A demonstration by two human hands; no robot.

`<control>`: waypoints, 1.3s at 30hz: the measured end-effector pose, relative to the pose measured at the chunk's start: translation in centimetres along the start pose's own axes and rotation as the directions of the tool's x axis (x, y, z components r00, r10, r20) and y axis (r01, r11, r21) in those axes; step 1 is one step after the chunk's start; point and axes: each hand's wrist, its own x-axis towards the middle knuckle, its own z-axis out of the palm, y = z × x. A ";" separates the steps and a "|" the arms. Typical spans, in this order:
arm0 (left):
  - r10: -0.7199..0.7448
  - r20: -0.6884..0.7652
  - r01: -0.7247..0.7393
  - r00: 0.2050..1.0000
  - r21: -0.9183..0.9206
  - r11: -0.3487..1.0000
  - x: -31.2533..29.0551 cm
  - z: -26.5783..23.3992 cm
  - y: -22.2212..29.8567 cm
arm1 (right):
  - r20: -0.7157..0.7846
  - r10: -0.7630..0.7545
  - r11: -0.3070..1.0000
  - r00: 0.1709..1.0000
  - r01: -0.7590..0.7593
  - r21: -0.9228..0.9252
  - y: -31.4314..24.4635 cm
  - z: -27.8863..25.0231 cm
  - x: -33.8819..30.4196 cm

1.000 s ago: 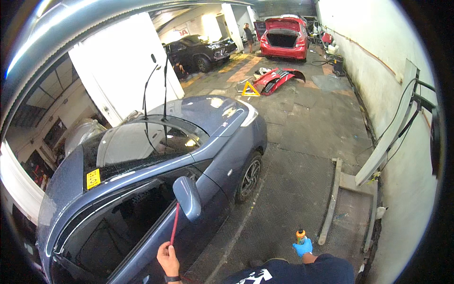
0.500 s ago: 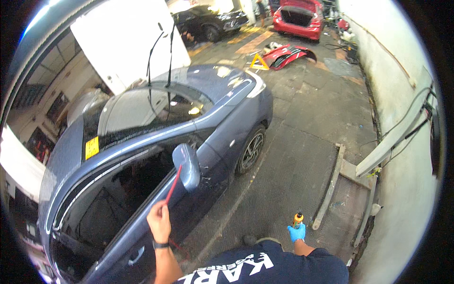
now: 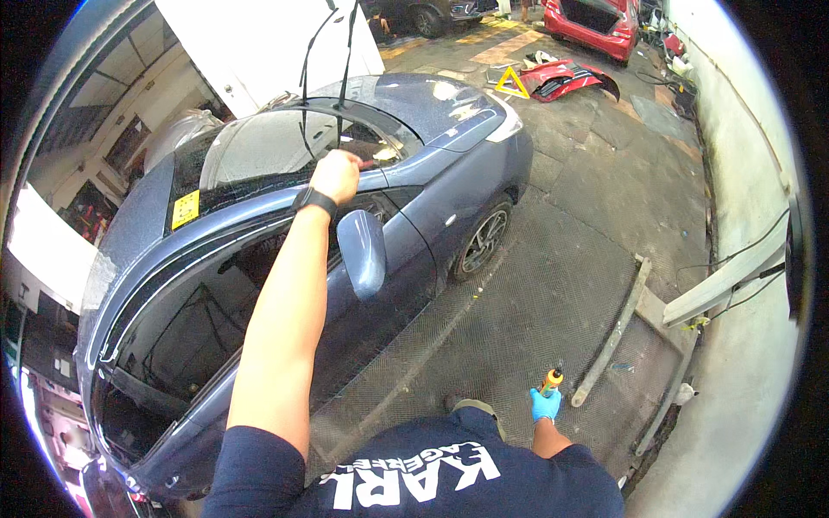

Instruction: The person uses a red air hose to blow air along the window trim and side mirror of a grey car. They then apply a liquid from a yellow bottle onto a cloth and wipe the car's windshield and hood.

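Note:
My left hand [image 3: 334,175] reaches out over the blue car [image 3: 432,173], closed on a thin red-handled tool [image 3: 367,163] at the right edge of the windscreen [image 3: 259,147], near the raised wipers [image 3: 324,60]. A black watch sits on that wrist. The blue side mirror [image 3: 363,252] hangs just below my forearm. My right hand [image 3: 544,404], in a blue glove, is down at my side and grips a small orange and black tool [image 3: 551,378] pointing up.
The car's side window is open. A white panel [image 3: 259,43] stands behind the car. A red bumper [image 3: 566,78] and a yellow triangle [image 3: 512,84] lie on the floor ahead; a red car [image 3: 596,17] is parked beyond. A metal bar [image 3: 613,332] lies by the right wall.
My left arm has stretched forward and up from beside the side mirror to the windscreen edge, carrying the red tool. My right hand stayed low at my side.

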 end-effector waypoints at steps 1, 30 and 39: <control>0.000 -0.018 0.000 1.000 -0.016 1.000 -0.2 0.3 -0.4 | -0.012 0.031 0.998 0.999 -0.030 0.062 -0.2 0.2 0.3; -0.359 0.367 0.497 0.858 -0.769 0.402 -10.2 3.9 -3.2 | 0.054 0.008 0.997 0.998 -0.004 -0.071 -3.2 -0.7 -0.3; -0.486 0.017 0.266 0.874 -0.853 0.449 -19.0 2.4 -5.2 | 0.185 -0.082 0.996 0.979 0.073 0.058 3.1 -0.1 3.0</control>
